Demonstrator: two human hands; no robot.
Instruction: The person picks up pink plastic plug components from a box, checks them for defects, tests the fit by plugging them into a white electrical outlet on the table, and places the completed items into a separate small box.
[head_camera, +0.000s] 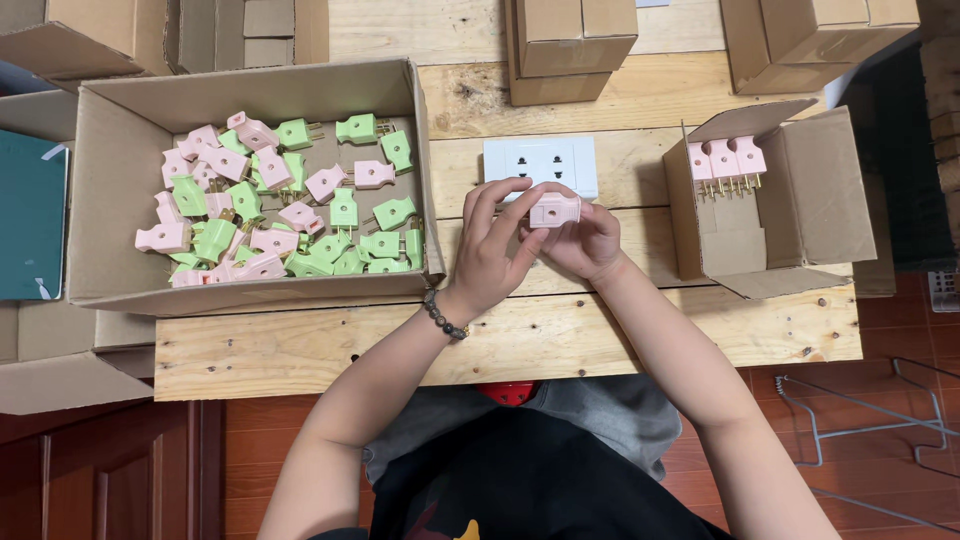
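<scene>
- I see both hands meeting over the middle of the wooden table (560, 340), and they hold one pink plug (555, 209) together.
- The left hand (492, 250) is closed around the plug from the left side; its fingers (490, 200) curl over the top and touch the plug's left end. There is a dark bead bracelet (444, 318) on this wrist.
- The right hand (583, 243) grips the same plug from below and from the right, with the fingers wrapped narrow under it.
- The plug lies sideways between the two hands, just in front of a white wall socket plate (540, 162) that lies flat on the table. I cannot tell if the plug's pins are visible, because the hands cover that part.
- To the left stands a big open cardboard box (110, 150), and inside it is a loose pile of pink and green plugs (285, 200), all mixed together.
- To the right, a smaller cardboard box (820, 190) lies on its side with the opening toward the camera. Three pink plugs (724, 158) stand in a row at its upper left corner, touching each other, with metal pins pointing down.
- More closed cardboard boxes (570, 45) stand at the far edge of the table.
</scene>
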